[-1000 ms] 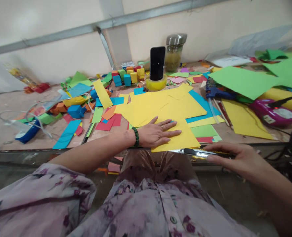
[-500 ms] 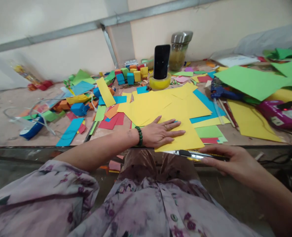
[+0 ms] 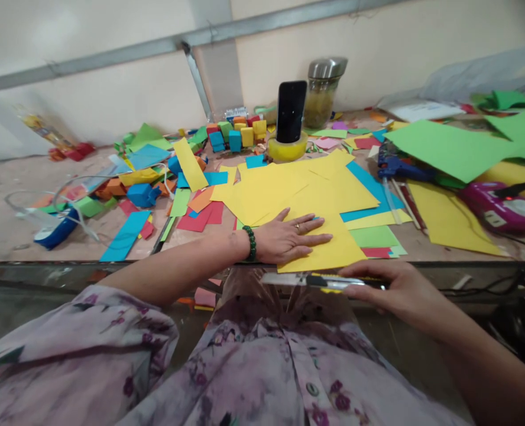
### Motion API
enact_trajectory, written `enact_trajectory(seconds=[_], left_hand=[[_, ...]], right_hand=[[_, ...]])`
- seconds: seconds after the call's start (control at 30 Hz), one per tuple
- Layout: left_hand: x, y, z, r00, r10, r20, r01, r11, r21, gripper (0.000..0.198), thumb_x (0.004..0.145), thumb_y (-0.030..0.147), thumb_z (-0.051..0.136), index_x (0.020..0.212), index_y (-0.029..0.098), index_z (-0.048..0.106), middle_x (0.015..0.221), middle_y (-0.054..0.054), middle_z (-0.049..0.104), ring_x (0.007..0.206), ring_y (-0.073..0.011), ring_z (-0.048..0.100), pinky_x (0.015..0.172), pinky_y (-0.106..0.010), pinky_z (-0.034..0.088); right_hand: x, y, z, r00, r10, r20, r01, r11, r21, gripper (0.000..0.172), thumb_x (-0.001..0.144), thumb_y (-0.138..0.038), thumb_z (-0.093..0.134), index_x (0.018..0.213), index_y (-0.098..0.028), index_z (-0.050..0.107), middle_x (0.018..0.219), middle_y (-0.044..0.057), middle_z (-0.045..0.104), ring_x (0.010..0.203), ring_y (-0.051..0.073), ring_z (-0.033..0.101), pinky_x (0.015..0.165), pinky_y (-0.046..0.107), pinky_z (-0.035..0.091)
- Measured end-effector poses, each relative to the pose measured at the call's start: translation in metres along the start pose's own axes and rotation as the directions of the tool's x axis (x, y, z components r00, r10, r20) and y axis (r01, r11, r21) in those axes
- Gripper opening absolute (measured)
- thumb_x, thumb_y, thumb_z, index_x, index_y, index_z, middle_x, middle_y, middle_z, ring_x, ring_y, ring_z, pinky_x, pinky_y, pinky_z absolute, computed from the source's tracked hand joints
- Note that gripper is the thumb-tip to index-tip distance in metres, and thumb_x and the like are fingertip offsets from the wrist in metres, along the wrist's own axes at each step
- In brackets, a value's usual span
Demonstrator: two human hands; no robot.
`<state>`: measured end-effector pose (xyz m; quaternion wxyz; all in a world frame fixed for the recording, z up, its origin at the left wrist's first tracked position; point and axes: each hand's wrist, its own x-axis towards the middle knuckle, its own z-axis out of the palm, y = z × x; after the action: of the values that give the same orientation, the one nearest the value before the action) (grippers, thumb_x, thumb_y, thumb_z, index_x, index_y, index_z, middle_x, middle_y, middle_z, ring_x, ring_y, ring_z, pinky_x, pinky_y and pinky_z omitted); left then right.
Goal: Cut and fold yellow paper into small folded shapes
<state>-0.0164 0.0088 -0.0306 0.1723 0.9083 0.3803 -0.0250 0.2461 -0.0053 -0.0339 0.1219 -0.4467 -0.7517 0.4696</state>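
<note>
My left hand (image 3: 291, 238) lies flat with fingers spread on a yellow paper sheet (image 3: 340, 251), whose near edge overhangs the table's front edge. Larger yellow sheets (image 3: 284, 186) lie just beyond it, partly over blue paper (image 3: 369, 189). My right hand (image 3: 386, 287) is closed around a utility knife (image 3: 320, 282), held below the table's front edge. Its blade is out and points left, near the overhanging edge of the sheet; I cannot tell whether it touches the paper.
A phone (image 3: 291, 111) leans upright in a yellow tape roll (image 3: 288, 147), with a lidded jar (image 3: 322, 92) behind. Small folded paper blocks (image 3: 236, 136) stand at the back. A blue glue gun (image 3: 404, 168) and a purple device (image 3: 504, 204) lie right, a power strip (image 3: 56, 229) left.
My right hand has moved left with the utility knife, so the blade now reaches past the sheet's left corner. My left hand stays in place on the yellow sheet.
</note>
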Motion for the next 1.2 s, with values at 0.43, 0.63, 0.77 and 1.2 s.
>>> enact_trajectory(seconds=[0.43,0.63,0.77,1.2], left_hand=[[-0.002,0.007,0.008,0.989,0.037,-0.146,-0.026,0.997,0.076,0.100,0.073,0.069,0.061,0.151,0.018,0.026,0.157,-0.022,0.019,0.144,-0.0416,0.021,0.111,-0.068,0.011],[-0.019,0.030,0.009,0.974,-0.107,-0.199,0.120,0.991,0.053,0.069,0.083,0.044,0.060,0.143,0.017,0.039,0.151,-0.020,0.036,0.139,-0.0317,0.037,0.114,-0.062,0.015],[-0.034,0.034,0.005,0.967,-0.165,-0.195,0.164,0.986,-0.021,0.064,0.085,0.044,0.057,0.142,0.019,0.042,0.150,-0.018,0.040,0.138,-0.0313,0.038,0.112,-0.064,0.016],[-0.068,0.021,-0.006,0.966,-0.184,-0.181,0.158,0.976,-0.148,0.040,0.098,0.030,0.036,0.135,0.030,0.053,0.147,-0.008,0.046,0.134,-0.0244,0.044,0.113,-0.049,0.028]], right_hand=[[0.024,0.024,-0.123,0.650,-0.249,-0.718,-0.004,0.944,-0.330,0.038,0.084,-0.047,0.055,0.106,-0.018,0.067,0.069,0.005,0.067,0.056,0.018,0.061,0.053,0.030,0.050],[0.076,0.038,-0.116,0.709,-0.461,-0.534,-0.108,0.677,-0.728,0.032,0.087,-0.024,0.043,0.105,-0.013,0.068,0.109,0.022,0.067,0.098,0.035,0.063,0.083,0.052,0.050],[0.051,0.027,-0.071,0.686,-0.631,-0.362,0.197,0.640,-0.743,0.031,0.091,-0.038,0.050,0.109,-0.018,0.065,0.108,0.015,0.069,0.103,0.029,0.062,0.090,0.045,0.051],[0.040,0.017,0.003,0.700,-0.705,-0.116,0.439,0.553,-0.708,0.047,0.079,-0.027,0.067,0.124,-0.017,0.057,0.108,0.014,0.069,0.097,0.031,0.063,0.081,0.046,0.056]])
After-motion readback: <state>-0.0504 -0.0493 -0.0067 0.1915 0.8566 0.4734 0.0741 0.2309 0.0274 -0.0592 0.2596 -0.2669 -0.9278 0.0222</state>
